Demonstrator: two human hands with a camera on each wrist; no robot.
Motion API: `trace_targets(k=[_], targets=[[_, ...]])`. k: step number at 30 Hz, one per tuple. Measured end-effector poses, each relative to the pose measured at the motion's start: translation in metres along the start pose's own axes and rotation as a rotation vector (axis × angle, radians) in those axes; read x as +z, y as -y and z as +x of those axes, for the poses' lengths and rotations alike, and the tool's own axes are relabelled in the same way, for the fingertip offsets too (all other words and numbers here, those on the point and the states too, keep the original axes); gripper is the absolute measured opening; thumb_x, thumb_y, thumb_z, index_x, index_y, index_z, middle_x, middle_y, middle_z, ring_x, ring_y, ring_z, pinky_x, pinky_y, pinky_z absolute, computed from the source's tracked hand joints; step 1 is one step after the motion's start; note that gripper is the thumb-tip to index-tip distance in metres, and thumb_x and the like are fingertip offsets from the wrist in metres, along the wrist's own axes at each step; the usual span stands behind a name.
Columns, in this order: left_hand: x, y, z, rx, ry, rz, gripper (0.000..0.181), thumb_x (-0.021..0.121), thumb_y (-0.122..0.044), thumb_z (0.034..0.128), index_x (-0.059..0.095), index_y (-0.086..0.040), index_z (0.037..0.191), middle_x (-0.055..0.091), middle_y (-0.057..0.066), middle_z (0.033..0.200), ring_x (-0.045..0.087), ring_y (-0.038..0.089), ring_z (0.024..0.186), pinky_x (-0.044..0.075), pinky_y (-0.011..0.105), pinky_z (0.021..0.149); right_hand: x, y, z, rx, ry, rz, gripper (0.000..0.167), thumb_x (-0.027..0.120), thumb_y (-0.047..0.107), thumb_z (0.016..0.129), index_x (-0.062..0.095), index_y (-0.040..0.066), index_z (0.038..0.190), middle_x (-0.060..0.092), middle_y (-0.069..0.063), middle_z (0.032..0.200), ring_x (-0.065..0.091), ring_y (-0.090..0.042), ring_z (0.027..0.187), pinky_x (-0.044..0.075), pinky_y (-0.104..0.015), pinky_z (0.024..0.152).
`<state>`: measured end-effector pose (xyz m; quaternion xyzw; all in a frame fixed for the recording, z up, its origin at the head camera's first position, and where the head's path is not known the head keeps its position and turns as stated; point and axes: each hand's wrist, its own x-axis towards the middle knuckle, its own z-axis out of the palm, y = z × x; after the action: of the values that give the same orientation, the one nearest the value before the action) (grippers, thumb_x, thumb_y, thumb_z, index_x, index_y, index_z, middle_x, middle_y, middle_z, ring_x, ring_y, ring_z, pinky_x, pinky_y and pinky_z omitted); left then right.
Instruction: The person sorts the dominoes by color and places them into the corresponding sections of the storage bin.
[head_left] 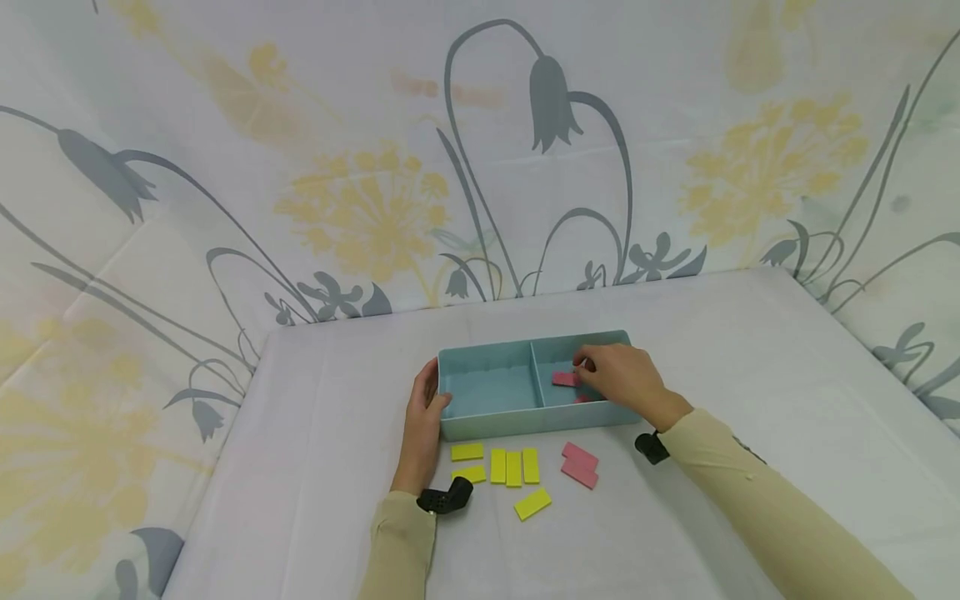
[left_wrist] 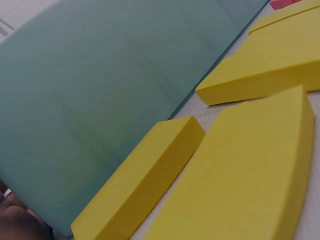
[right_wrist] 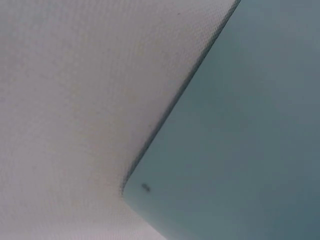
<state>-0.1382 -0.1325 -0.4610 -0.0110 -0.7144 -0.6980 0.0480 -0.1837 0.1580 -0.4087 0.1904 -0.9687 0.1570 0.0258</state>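
Note:
A light blue two-compartment box [head_left: 491, 423] lies on the white cloth. My left hand [head_left: 422, 425] grips its left end, thumb over the rim. My right hand [head_left: 624, 379] reaches into the right compartment, where its curled thumb and fingertips pinch the end of a flat pink block [head_left: 565, 379]. Part of another pink block [head_left: 582, 399] shows beneath that hand, which hides the rest. In the left wrist view, yellow blocks [left_wrist: 240, 175] lie beside the box's outer wall [left_wrist: 110, 90]. The right wrist view shows only a box corner [right_wrist: 225, 150] and cloth, no fingers.
In front of the box lie several yellow blocks [head_left: 513, 469], one of them set apart at an angle [head_left: 532, 504]. Two pink blocks [head_left: 580, 467] touch each other to their right. Flower-printed fabric [head_left: 510, 167] rises behind the table and at its sides.

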Motion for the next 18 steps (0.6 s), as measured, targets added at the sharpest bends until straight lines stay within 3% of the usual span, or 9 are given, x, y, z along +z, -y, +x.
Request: trace_targets(k=[18], targets=[[0.0000, -0.0014, -0.0003, 0.010, 0.002, 0.018, 0.050, 0.041, -0.011, 0.0904, 0.031, -0.027, 0.137, 0.029, -0.012, 0.139, 0.024, 0.006, 0.128, 0.020, 0.033, 0.105, 0.0017, -0.0013, 0.0009, -0.001, 0.006, -0.013, 0.014, 0.058, 0.022, 0.084, 0.067, 0.014, 0.092, 0.057, 0.006, 0.071, 0.046, -0.010, 0.058, 0.037, -0.024, 0.047]])
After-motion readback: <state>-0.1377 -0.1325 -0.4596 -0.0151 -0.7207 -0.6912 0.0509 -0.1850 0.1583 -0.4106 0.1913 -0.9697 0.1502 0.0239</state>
